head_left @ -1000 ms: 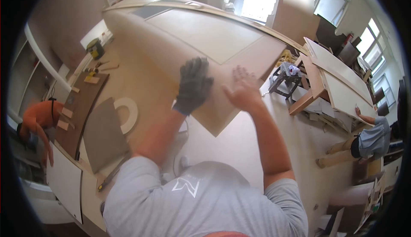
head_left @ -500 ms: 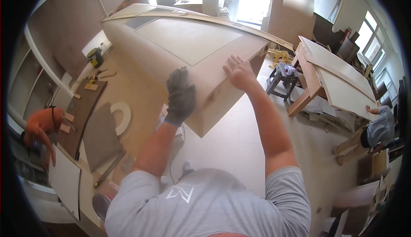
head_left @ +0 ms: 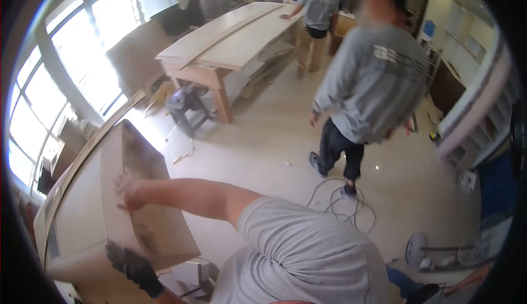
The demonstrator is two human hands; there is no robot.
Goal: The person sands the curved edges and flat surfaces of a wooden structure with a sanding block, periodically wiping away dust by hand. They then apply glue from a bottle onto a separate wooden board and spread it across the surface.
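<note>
A large pale wooden box-like piece [head_left: 82, 189] with a hollow end stands at the lower left, its broad panelled face up. My right hand [head_left: 129, 190], bare and slightly blurred, rests on the top near the edge of the hollow end, fingers apart. Nearer to me, my left hand [head_left: 132, 268] wears a dark grey work glove. Its fingers are stretched out against the near corner of the wooden piece. Neither hand is wrapped round anything. The underside of the piece is hidden.
A long workbench [head_left: 214, 65] with pale boards stands beyond, a person [head_left: 318, 13] beside it. Another person [head_left: 373, 84] in grey stands closer, near a looped cable [head_left: 351, 216] on the floor. A small dark stool [head_left: 186, 109] stands before the bench.
My view has swung far to the right, so the wooden piece now lies at the lower left. Both hands still rest on it. A person in grey has come into view.
</note>
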